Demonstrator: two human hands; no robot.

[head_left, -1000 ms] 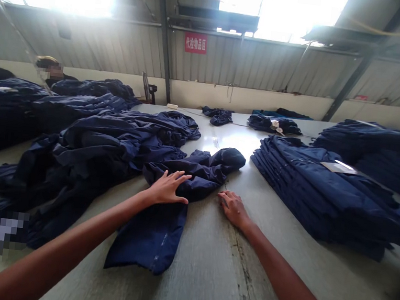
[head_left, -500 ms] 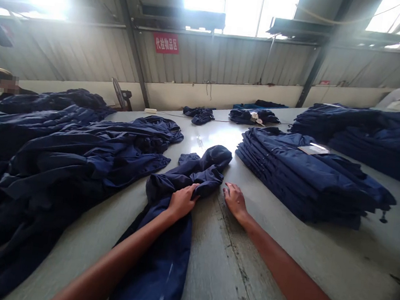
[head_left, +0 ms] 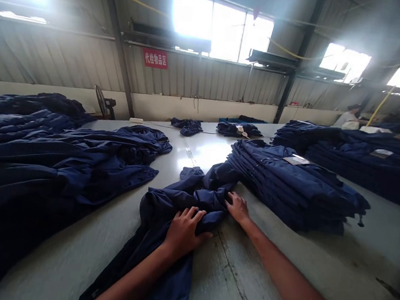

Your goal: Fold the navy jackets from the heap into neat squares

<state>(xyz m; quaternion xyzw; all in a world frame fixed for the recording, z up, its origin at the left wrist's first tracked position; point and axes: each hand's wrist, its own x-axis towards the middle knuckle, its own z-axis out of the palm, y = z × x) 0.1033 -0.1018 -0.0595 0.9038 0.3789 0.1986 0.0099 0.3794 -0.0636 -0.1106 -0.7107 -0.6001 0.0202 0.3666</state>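
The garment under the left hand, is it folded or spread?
Neither neatly folded nor spread: the garment is bunched in irregular creases beyond the left hand.

Head view forward, down onto hands point(head_left: 184, 231).

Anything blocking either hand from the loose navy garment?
Nothing visible. The left hand lies on the navy garment; the right hand is at its right edge. The garment stack sits beyond, not between.

The left forearm point(head_left: 135, 277) slants in from the near side, the left hand point(head_left: 184, 230) palm down, fingers bent, thumb point(head_left: 205, 237) out to the right. The right forearm point(head_left: 287, 270) angles leftward; the right hand point(head_left: 238, 207) sits farther, fingers curved.
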